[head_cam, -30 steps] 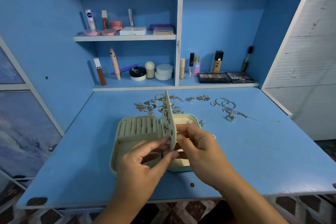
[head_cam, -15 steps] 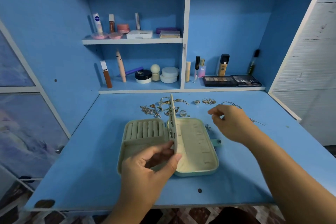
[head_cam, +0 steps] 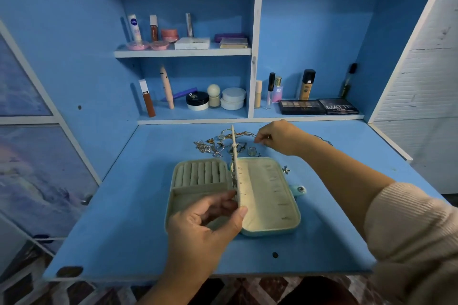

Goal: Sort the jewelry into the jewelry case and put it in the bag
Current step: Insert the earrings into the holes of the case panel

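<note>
A pale green jewelry case (head_cam: pixel 270 205) lies open on the blue desk (head_cam: pixel 124 218). Ring rolls fill its left half. A middle flap (head_cam: pixel 235 163) stands upright with earrings pinned on its left face. My left hand (head_cam: pixel 208 225) pinches the flap's near edge between thumb and fingers. Behind the case lies a pile of loose jewelry (head_cam: pixel 218 143): rings, chains, small charms. My right hand (head_cam: pixel 280 137) reaches to the pile's right end, fingers curled around a small piece that I cannot make out. A small charm (head_cam: pixel 285 170) lies by the case's right edge.
Makeup bottles, jars and tubes (head_cam: pixel 198 100) stand on the shelves behind the desk. Two eyeshadow palettes (head_cam: pixel 318 106) lie on the lower right shelf. A white panel (head_cam: pixel 426 69) borders the right side. No bag is in view.
My right hand left the flap and moved back and right to the loose jewelry. My left hand kept holding the flap upright. The camera tilted slightly.
</note>
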Demonstrator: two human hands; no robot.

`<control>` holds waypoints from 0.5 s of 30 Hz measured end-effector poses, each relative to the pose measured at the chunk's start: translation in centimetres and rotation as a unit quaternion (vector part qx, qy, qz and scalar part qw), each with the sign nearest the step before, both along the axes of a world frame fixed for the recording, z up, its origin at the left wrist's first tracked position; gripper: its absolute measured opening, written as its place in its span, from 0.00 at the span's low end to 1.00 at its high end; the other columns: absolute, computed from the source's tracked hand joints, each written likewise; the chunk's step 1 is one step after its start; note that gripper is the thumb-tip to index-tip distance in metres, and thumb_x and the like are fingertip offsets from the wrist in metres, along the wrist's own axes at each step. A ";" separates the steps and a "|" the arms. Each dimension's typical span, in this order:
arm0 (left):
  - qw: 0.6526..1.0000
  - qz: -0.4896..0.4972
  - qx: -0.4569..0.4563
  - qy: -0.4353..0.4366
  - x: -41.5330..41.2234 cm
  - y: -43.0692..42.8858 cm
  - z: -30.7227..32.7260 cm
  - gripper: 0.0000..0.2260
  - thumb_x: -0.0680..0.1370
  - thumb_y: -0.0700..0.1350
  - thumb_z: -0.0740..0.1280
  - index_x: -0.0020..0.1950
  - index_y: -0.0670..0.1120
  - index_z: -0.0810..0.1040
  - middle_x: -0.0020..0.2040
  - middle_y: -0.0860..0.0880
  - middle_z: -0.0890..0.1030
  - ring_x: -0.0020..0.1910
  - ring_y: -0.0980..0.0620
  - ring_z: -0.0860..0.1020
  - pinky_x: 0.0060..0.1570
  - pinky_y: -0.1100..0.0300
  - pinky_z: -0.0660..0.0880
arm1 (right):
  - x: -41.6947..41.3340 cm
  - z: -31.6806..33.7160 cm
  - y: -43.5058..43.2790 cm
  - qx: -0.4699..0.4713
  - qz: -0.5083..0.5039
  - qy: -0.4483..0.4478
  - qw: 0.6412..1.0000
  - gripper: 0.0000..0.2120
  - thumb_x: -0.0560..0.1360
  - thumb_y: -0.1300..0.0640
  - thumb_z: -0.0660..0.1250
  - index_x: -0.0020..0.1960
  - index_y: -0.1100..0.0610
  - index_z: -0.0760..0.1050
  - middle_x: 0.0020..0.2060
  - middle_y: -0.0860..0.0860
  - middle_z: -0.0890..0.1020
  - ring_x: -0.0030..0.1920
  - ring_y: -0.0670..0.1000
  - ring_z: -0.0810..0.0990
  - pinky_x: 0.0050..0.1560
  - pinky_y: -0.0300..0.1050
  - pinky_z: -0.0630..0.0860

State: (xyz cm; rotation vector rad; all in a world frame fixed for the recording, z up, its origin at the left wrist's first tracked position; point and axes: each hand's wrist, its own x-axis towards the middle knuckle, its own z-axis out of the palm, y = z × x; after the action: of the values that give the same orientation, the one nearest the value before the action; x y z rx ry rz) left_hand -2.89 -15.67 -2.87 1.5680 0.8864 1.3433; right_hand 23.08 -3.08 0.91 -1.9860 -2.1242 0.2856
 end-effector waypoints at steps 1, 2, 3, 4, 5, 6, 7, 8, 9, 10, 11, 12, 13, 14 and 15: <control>1.000 -0.004 -0.003 0.000 0.0 0.0 0.0 0.16 0.63 0.54 0.76 0.50 0.55 0.84 0.41 0.51 0.86 0.40 0.51 0.85 0.42 0.62 0.81 | -0.1 -0.1 0.5 -0.008 0.008 -0.012 1.000 0.10 0.77 0.60 0.65 0.56 0.54 0.80 0.54 0.50 0.82 0.51 0.48 0.77 0.53 0.37 0.71; 1.000 -0.007 -0.005 0.001 0.0 0.0 0.0 0.16 0.63 0.53 0.76 0.49 0.54 0.85 0.41 0.51 0.86 0.40 0.51 0.85 0.42 0.62 0.81 | -0.2 -0.2 0.9 -0.013 0.014 -0.019 1.000 0.09 0.77 0.60 0.65 0.56 0.54 0.80 0.53 0.50 0.82 0.51 0.48 0.78 0.55 0.38 0.71; 1.000 -0.009 -0.004 0.002 -0.1 0.0 0.1 0.14 0.63 0.53 0.76 0.48 0.53 0.85 0.41 0.50 0.86 0.40 0.50 0.85 0.42 0.62 0.81 | -0.2 -0.2 1.1 -0.014 0.019 -0.023 0.999 0.09 0.77 0.60 0.66 0.55 0.54 0.80 0.53 0.50 0.82 0.51 0.48 0.78 0.55 0.39 0.72; 1.000 -0.008 -0.001 0.004 -0.1 -0.1 0.1 0.13 0.64 0.53 0.77 0.47 0.52 0.85 0.41 0.51 0.86 0.40 0.51 0.85 0.41 0.62 0.81 | -0.2 -0.3 1.2 -0.013 0.023 -0.025 0.999 0.09 0.76 0.59 0.66 0.55 0.54 0.80 0.52 0.50 0.82 0.50 0.48 0.78 0.56 0.39 0.72; 1.000 -0.008 -0.002 0.006 -0.1 0.0 0.1 0.12 0.64 0.52 0.78 0.46 0.52 0.85 0.40 0.50 0.86 0.39 0.51 0.85 0.41 0.62 0.81 | -0.2 -0.4 1.3 -0.012 0.028 -0.028 0.999 0.09 0.76 0.59 0.66 0.55 0.54 0.80 0.51 0.50 0.82 0.50 0.48 0.78 0.56 0.40 0.73; 1.000 -0.009 -0.006 0.003 -0.1 0.0 0.1 0.11 0.65 0.50 0.80 0.45 0.52 0.85 0.40 0.50 0.86 0.39 0.51 0.85 0.41 0.62 0.80 | -0.2 -0.5 1.3 -0.009 0.033 -0.030 0.999 0.08 0.76 0.59 0.66 0.55 0.54 0.80 0.51 0.50 0.82 0.51 0.49 0.78 0.56 0.41 0.74; 1.000 -0.009 -0.012 -0.002 -0.1 0.0 0.1 0.10 0.66 0.49 0.80 0.44 0.51 0.85 0.39 0.50 0.86 0.38 0.51 0.85 0.41 0.62 0.80 | -0.2 -0.7 1.3 -0.004 0.039 -0.032 0.999 0.08 0.76 0.58 0.66 0.54 0.53 0.80 0.50 0.50 0.82 0.50 0.50 0.78 0.55 0.43 0.74; 1.000 -0.009 -0.015 -0.005 -0.1 0.0 0.2 0.10 0.66 0.49 0.80 0.44 0.51 0.85 0.39 0.50 0.86 0.38 0.51 0.85 0.40 0.62 0.80 | -0.3 -0.8 1.4 0.001 0.048 -0.034 0.998 0.08 0.76 0.58 0.66 0.55 0.53 0.80 0.50 0.50 0.82 0.50 0.50 0.78 0.55 0.44 0.74; 1.000 -0.010 -0.014 -0.005 -0.1 0.0 0.2 0.11 0.65 0.50 0.80 0.46 0.51 0.85 0.39 0.50 0.86 0.38 0.51 0.84 0.40 0.63 0.80 | -0.4 -0.9 1.4 0.006 0.058 -0.040 0.998 0.09 0.76 0.58 0.66 0.55 0.53 0.80 0.50 0.51 0.81 0.49 0.50 0.77 0.55 0.44 0.74; 1.000 -0.010 -0.012 -0.005 -0.1 -0.1 0.3 0.13 0.65 0.51 0.78 0.47 0.52 0.85 0.40 0.50 0.86 0.38 0.51 0.84 0.40 0.63 0.80 | -0.5 -1.0 1.5 0.008 0.067 -0.049 0.997 0.09 0.76 0.57 0.66 0.55 0.53 0.80 0.50 0.51 0.80 0.50 0.50 0.77 0.55 0.45 0.74; 1.000 -0.011 -0.010 -0.004 -0.1 0.0 0.3 0.14 0.64 0.52 0.77 0.48 0.53 0.85 0.40 0.50 0.86 0.38 0.52 0.84 0.40 0.63 0.80 | -0.7 -1.1 1.5 0.011 0.075 -0.059 0.995 0.09 0.77 0.57 0.66 0.56 0.53 0.80 0.51 0.51 0.79 0.51 0.50 0.76 0.56 0.45 0.73; 1.000 -0.011 -0.008 -0.003 -0.1 0.0 0.3 0.14 0.64 0.52 0.76 0.48 0.53 0.85 0.40 0.50 0.86 0.38 0.52 0.84 0.41 0.63 0.80 | -0.7 -1.3 1.7 0.015 0.082 -0.067 0.994 0.10 0.77 0.57 0.66 0.56 0.53 0.80 0.52 0.52 0.79 0.52 0.51 0.76 0.57 0.46 0.73; 1.000 -0.011 -0.004 -0.001 -0.1 0.0 0.2 0.14 0.64 0.52 0.76 0.49 0.54 0.84 0.40 0.51 0.86 0.38 0.52 0.84 0.41 0.64 0.80 | -0.7 -1.4 1.8 0.019 0.086 -0.073 0.993 0.10 0.77 0.57 0.65 0.56 0.53 0.80 0.52 0.52 0.79 0.53 0.52 0.76 0.58 0.46 0.73; 1.000 -0.012 -0.001 0.001 -0.1 0.1 0.2 0.15 0.64 0.52 0.76 0.50 0.54 0.84 0.40 0.51 0.86 0.38 0.52 0.84 0.41 0.63 0.80 | -0.7 -1.4 1.9 0.024 0.088 -0.077 0.993 0.10 0.77 0.57 0.65 0.56 0.54 0.80 0.52 0.52 0.79 0.53 0.52 0.76 0.58 0.46 0.73; 1.000 -0.012 0.000 0.002 -0.1 0.1 0.1 0.15 0.64 0.52 0.76 0.50 0.55 0.83 0.40 0.51 0.86 0.38 0.52 0.84 0.41 0.63 0.80 | -0.6 -1.5 1.9 0.029 0.089 -0.080 0.992 0.10 0.77 0.57 0.65 0.57 0.54 0.80 0.53 0.53 0.78 0.53 0.52 0.76 0.58 0.46 0.73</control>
State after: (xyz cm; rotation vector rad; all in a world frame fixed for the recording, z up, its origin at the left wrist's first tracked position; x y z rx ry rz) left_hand -2.96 -15.58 -2.75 1.5766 0.8691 1.3235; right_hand 22.43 -1.18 -0.61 -1.8471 -2.3856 0.0939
